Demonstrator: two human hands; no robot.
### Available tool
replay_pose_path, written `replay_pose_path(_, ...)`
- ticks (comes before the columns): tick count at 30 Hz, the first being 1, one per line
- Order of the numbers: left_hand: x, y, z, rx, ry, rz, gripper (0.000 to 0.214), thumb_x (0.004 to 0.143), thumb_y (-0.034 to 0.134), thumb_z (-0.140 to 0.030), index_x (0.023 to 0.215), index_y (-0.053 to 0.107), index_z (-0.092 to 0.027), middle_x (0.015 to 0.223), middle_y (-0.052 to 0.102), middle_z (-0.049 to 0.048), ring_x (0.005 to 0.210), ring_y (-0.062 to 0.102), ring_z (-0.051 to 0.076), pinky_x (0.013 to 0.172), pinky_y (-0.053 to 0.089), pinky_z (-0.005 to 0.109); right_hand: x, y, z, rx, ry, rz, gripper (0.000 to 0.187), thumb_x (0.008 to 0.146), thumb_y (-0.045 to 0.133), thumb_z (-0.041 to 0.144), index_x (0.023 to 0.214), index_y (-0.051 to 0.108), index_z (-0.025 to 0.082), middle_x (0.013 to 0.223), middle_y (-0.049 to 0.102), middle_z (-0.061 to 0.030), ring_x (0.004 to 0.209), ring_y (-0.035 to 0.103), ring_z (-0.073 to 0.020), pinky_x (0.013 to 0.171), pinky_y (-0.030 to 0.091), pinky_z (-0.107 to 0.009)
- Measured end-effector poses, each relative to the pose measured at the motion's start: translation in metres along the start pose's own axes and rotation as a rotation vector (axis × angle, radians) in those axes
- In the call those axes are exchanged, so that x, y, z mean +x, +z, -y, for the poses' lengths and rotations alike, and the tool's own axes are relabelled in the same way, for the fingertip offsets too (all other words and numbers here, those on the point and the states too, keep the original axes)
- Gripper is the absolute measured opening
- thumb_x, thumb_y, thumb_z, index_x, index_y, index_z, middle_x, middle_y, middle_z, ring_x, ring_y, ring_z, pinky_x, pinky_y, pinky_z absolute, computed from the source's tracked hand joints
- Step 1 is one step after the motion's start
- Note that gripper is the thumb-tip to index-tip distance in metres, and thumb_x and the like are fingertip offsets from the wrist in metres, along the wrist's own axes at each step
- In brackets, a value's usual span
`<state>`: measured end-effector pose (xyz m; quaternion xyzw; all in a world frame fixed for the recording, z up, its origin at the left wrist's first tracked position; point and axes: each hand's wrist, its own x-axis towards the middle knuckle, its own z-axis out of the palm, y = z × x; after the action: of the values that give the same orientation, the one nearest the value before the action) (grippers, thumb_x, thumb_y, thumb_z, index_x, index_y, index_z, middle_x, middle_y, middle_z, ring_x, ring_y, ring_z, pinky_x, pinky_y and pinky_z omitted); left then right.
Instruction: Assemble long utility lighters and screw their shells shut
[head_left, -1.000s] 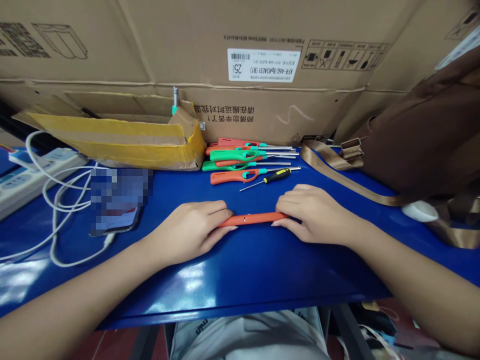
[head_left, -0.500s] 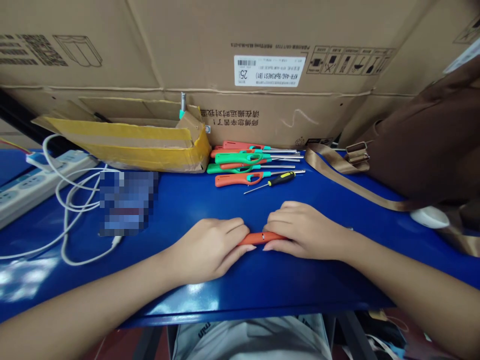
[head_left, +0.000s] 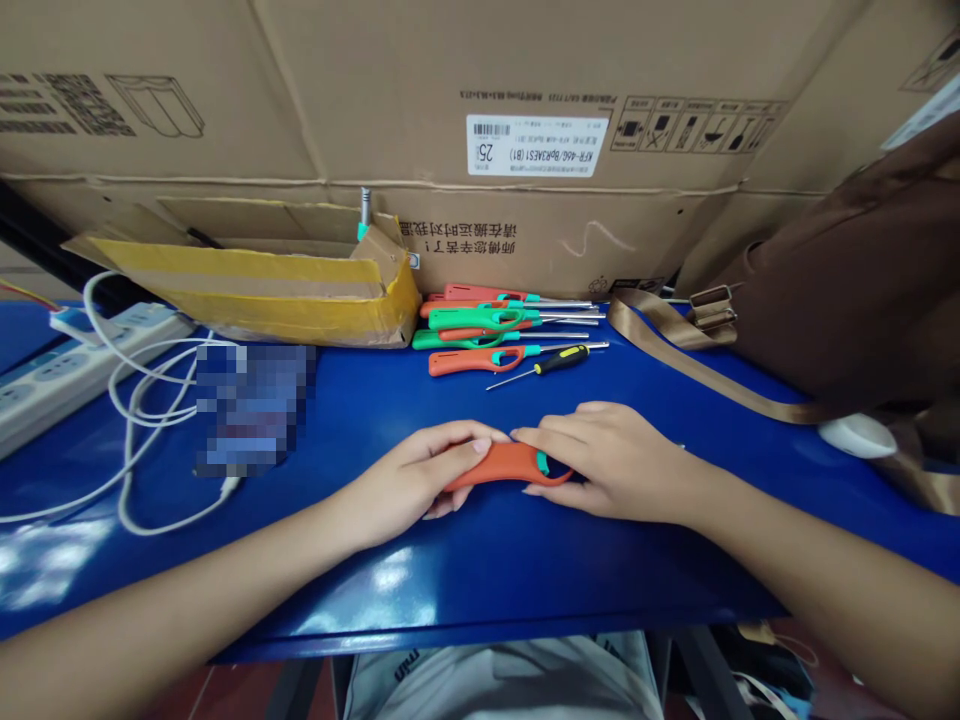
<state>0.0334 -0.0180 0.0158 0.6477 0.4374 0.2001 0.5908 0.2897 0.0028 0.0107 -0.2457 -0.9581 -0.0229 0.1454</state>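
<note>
An orange long-nosed gas lighter (head_left: 499,466) lies across both hands just above the blue table. My left hand (head_left: 420,475) is closed on its handle end, thumb on top and fingers beneath. Around the trigger end is my right hand (head_left: 600,455), closed, covering most of the lighter's nozzle; a bit of the teal trigger shows beside it. Beyond the hands, several orange and green lighters (head_left: 480,318) are piled with their metal nozzles pointing right. In front of that pile rests a screwdriver (head_left: 555,362) with a black and yellow handle.
A yellow-taped cardboard box (head_left: 262,300) stands at the back left, a lighter nozzle (head_left: 365,208) sticking out. White cables (head_left: 131,480), a power strip (head_left: 90,365) and a blurred-out phone (head_left: 259,410) lie left. A brown bag (head_left: 832,270) with its strap (head_left: 697,375) sits right.
The lighter has turned about its length, so its broad side and teal trigger now show. My left hand has shifted its grip, its thumb now on top of the handle.
</note>
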Motion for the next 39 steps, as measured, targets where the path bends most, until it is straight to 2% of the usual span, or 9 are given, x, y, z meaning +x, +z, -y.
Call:
replay_pose_path(2,-0.001,-0.001,0.0,0.015,0.033,-0.031,0.044,0.106,0.039,-0.05,0.127,0.062,-0.019,0.064,0.054,-0.0052,0.053,0.051,0.012,0.052,0.042,0.023,0.0,-0.001,0.0,0.006,-0.002,0.023,0.05,0.108,0.04,0.052,0.126,0.064,0.012,0.096,0.074,-0.0063,0.074,0.064,-0.0195,0.069,0.039,-0.034)
replay_pose_path(4,-0.003,-0.003,0.002,0.216,0.208,-0.048,0.04,0.105,0.048,-0.048,0.13,0.063,-0.021,0.086,0.07,0.0005,0.077,0.066,0.015,0.072,0.051,0.026,0.0,-0.002,0.001,0.024,0.009,0.049,0.05,0.109,0.036,0.052,0.122,0.065,0.013,0.093,0.073,-0.0054,0.071,0.063,-0.019,0.067,0.038,-0.033)
replay_pose_path(7,-0.005,-0.007,0.006,0.523,0.455,-0.018,0.039,0.1,0.062,-0.041,0.134,0.061,-0.022,0.12,0.073,0.0048,0.105,0.068,0.019,0.092,0.05,0.027,0.001,-0.004,0.002,0.078,0.021,0.08,0.046,0.109,0.037,0.05,0.121,0.065,0.016,0.093,0.071,-0.0036,0.07,0.061,-0.0179,0.065,0.037,-0.033)
replay_pose_path(13,-0.004,-0.008,0.013,0.75,0.655,0.004,0.031,0.104,0.056,-0.037,0.129,0.065,-0.019,0.095,0.075,0.0024,0.077,0.069,0.016,0.071,0.049,0.024,0.002,-0.005,0.009,0.162,-0.003,0.145,0.041,0.109,0.037,0.045,0.11,0.066,0.017,0.09,0.069,-0.0028,0.07,0.059,-0.0166,0.065,0.035,-0.032)
replay_pose_path(16,-0.003,-0.006,0.013,0.79,0.664,0.01,0.031,0.106,0.052,-0.038,0.125,0.066,-0.018,0.087,0.074,0.0023,0.072,0.068,0.016,0.066,0.048,0.025,0.002,-0.007,0.012,0.174,-0.013,0.156,0.04,0.11,0.034,0.038,0.099,0.066,0.017,0.084,0.067,-0.0021,0.068,0.057,-0.0167,0.066,0.035,-0.033)
replay_pose_path(20,-0.003,-0.007,0.013,0.811,0.659,0.005,0.031,0.107,0.05,-0.038,0.127,0.065,-0.018,0.101,0.078,0.0057,0.083,0.073,0.018,0.073,0.051,0.026,0.003,-0.008,0.014,0.147,0.009,0.185,0.039,0.11,0.035,0.038,0.096,0.065,0.017,0.084,0.068,-0.0027,0.071,0.059,-0.0179,0.068,0.036,-0.034)
replay_pose_path(25,-0.002,-0.022,0.012,0.785,0.663,0.015,0.031,0.104,0.056,-0.035,0.129,0.065,-0.018,0.105,0.078,0.0058,0.084,0.074,0.018,0.076,0.054,0.026,0.0,-0.013,0.003,0.147,0.068,0.161,0.032,0.106,0.046,0.044,0.11,0.067,0.019,0.096,0.073,-0.0034,0.082,0.066,-0.0198,0.075,0.04,-0.034)
replay_pose_path(31,-0.001,-0.036,0.007,0.748,0.671,-0.032,0.024,0.103,0.053,-0.023,0.122,0.067,-0.016,0.112,0.077,0.0074,0.093,0.074,0.017,0.083,0.054,0.024,-0.006,-0.021,-0.009,0.025,0.102,0.1,0.033,0.107,0.045,0.037,0.094,0.07,0.018,0.084,0.073,-0.0038,0.073,0.064,-0.019,0.072,0.039,-0.034)
replay_pose_path(39,0.001,-0.031,0.008,0.889,0.539,0.023,0.027,0.102,0.051,-0.028,0.124,0.065,-0.019,0.093,0.07,0.0034,0.079,0.067,0.015,0.071,0.048,0.025,-0.001,-0.009,-0.002,-0.022,0.144,0.146,0.037,0.108,0.044,0.042,0.094,0.07,0.018,0.086,0.073,-0.003,0.075,0.065,-0.019,0.072,0.04,-0.034)
